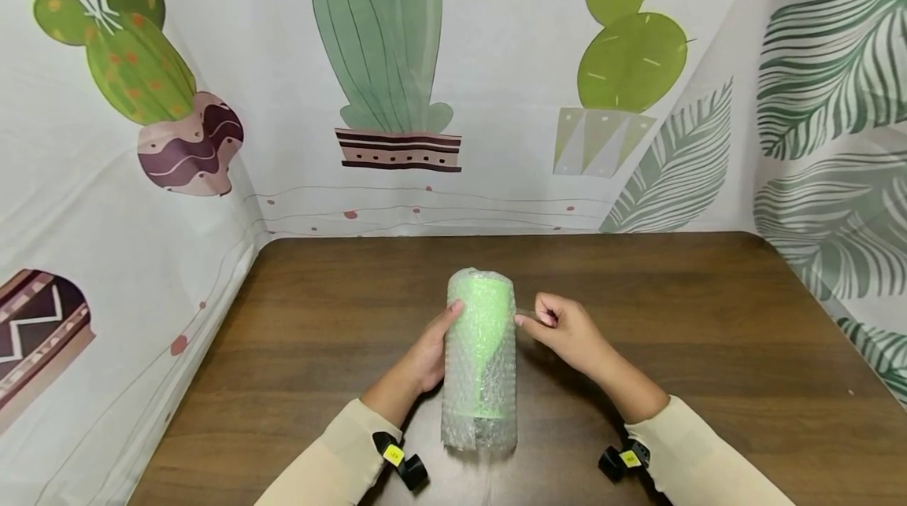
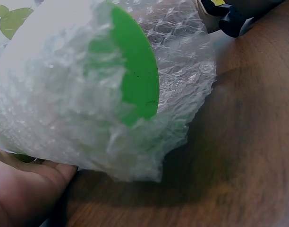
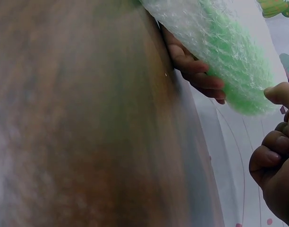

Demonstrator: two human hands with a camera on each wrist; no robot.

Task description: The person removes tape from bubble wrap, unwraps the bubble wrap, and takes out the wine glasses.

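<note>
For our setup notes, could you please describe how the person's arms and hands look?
The left hand and right hand are ungloved. Plain cream sleeves end near the wrists. Each wrist has a black strap with a black device and a yellow label whose print is too small to read.

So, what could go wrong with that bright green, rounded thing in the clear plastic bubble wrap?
The green thing might slide out, because the bubble wrap gapes open at its near end. Also, only the left grip seems to support them, so they could drop onto the brown wooden table.
</note>
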